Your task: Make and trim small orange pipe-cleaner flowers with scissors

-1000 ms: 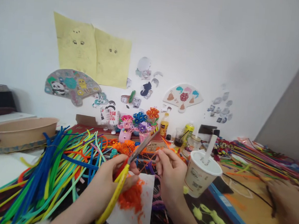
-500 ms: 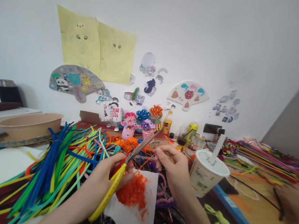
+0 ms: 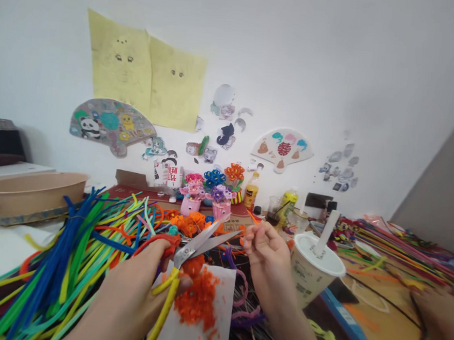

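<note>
Cluttered desk [image 3: 372, 315]: left grip [image 3: 133, 288] holds open scissors [image 3: 196, 244]; right grip [image 3: 266, 250] pinched shut, contents unclear; nearby blades could nick it

Scissors [image 3: 190, 248] handles cut off; co-worker's hand [image 3: 440, 319] blurred.

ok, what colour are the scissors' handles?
Yellow: the handles of the scissors in the left hand, seen best low in the head view.

There's the left hand [image 3: 141, 283] gripping the scissors [image 3: 196, 243] from below-left, forearm angling in; right hand [image 3: 268, 250] hovers just beyond their tips, fingers curled, pinched together.
</note>
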A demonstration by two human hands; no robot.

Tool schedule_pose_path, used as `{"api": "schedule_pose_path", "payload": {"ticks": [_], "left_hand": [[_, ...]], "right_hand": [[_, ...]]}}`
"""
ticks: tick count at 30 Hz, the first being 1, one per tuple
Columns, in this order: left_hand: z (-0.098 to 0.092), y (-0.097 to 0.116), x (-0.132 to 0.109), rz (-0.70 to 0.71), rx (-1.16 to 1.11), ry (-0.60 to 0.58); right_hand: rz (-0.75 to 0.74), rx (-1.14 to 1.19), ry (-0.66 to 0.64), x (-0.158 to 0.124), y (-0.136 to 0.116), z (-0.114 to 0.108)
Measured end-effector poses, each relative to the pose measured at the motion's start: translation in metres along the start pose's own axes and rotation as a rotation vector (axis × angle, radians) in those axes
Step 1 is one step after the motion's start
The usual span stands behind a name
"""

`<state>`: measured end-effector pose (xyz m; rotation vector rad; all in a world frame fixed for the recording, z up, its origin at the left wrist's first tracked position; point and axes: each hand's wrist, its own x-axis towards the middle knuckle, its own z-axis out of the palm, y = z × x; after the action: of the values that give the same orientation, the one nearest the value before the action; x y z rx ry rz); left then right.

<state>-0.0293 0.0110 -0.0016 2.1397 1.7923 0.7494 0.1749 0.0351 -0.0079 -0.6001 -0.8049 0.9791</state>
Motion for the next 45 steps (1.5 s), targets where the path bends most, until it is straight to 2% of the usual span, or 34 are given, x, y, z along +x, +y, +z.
{"api": "schedule_pose_path", "payload": {"ticks": [6, 13, 21, 28, 45], "left_hand": [[0.002, 0.003, -0.002, -0.002, 0.007, -0.112], [0.003, -0.001, -0.002, 0.016, -0.005, -0.167], [0.011, -0.007, 0.002, 0.059, -0.079, -0.133], [0.020, -0.018, 0.004, 0.067, -0.036, -0.136], [0.023, -0.024, 0.005, 0.144, -0.014, -0.165]], "right_hand": [[-0.008, 0.022, -0.054, -0.001, 0.001, -0.002], [0.041, 0.111, -0.070, -0.002, 0.001, -0.002], [0.058, 0.148, -0.056, -0.002, -0.001, 0.001], [0.072, 0.171, -0.073, -0.002, -0.002, 0.000], [0.071, 0.178, -0.072, -0.003, -0.003, 0.002]]}}
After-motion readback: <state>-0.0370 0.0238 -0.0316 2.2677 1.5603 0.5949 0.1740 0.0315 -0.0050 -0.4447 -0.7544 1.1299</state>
